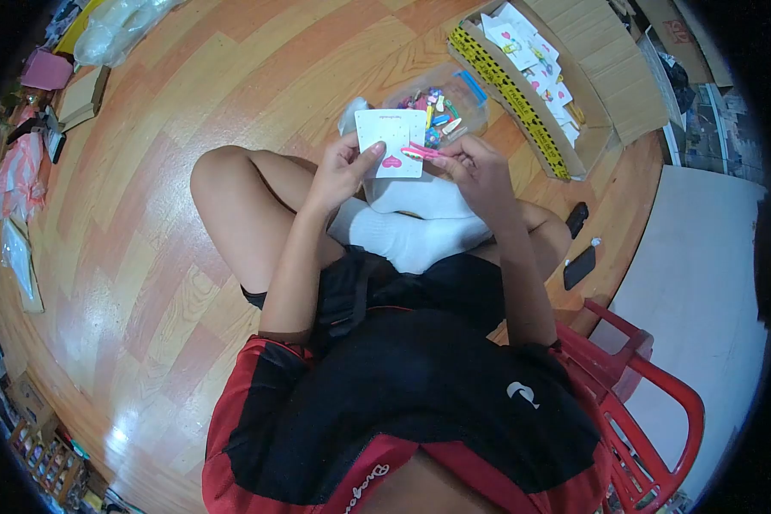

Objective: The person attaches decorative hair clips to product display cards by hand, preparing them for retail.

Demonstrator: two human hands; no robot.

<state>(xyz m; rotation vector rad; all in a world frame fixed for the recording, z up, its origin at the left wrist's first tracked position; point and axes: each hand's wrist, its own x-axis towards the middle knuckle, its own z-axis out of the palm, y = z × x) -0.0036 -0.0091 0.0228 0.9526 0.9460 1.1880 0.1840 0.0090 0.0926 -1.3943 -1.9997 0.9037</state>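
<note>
My left hand (341, 176) grips a white card (391, 128) by its left edge, thumb on the front. The card carries a pink heart and small holes, and a second card edge seems to show behind it at the right. Pinched in my right hand (480, 171) is a pink hair clip (421, 152), whose tip overlaps the card's right side. Just beyond the cards, a clear plastic tub (469, 88) holds many colourful hair clips (437, 111). White socks (403, 236) on my crossed legs lie below my hands.
An open cardboard box (522, 103) with yellow-black tape holds many printed cards (535, 56) at the upper right. A phone (580, 268) lies on the wooden floor (146, 214) by my right knee. A red plastic chair (638, 377) stands at lower right, and plastic bags (116, 34) lie upper left.
</note>
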